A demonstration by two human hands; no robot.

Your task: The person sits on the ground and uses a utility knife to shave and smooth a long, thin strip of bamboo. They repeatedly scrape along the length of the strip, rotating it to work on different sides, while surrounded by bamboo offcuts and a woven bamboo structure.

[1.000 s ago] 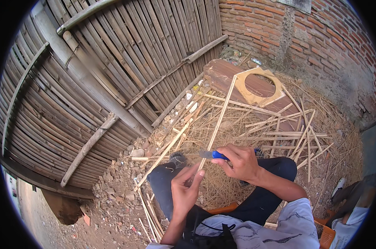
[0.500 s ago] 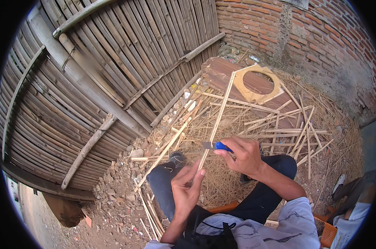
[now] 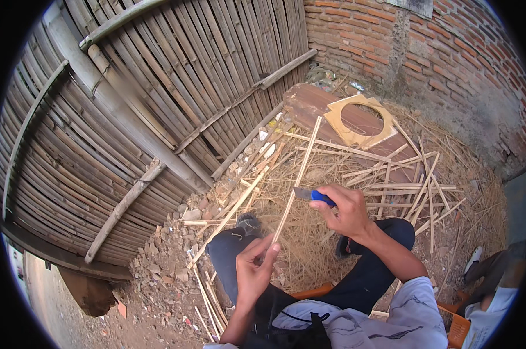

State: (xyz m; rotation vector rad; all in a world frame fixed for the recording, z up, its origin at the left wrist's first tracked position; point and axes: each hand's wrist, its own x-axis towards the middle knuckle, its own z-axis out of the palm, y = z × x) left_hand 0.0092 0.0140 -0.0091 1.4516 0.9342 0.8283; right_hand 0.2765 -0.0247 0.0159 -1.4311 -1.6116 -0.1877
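A long pale bamboo strip (image 3: 301,171) slants up and away from my left hand (image 3: 255,270), whose thumb and fingers pinch its near end. In my right hand (image 3: 345,209) is a utility knife (image 3: 322,198) with a blue handle, its fingers wrapped round it. The grey blade points left, and its tip is at the strip's right edge, about midway along; whether it touches cannot be made out. Part of the blue handle is hidden inside the fingers.
Straw and cut bamboo strips (image 3: 414,185) cover the ground ahead. Behind them lies a brown board (image 3: 309,104) with a yellowish panel (image 3: 345,132) that has a round hole. A bamboo fence (image 3: 152,87) stands left, a brick wall (image 3: 362,35) at the back. Another person (image 3: 489,291) is at lower right.
The strip has slid down toward me with my left hand, which sits slightly lower and further left. My right hand has moved a little right and up, bringing the blade off the strip's face.
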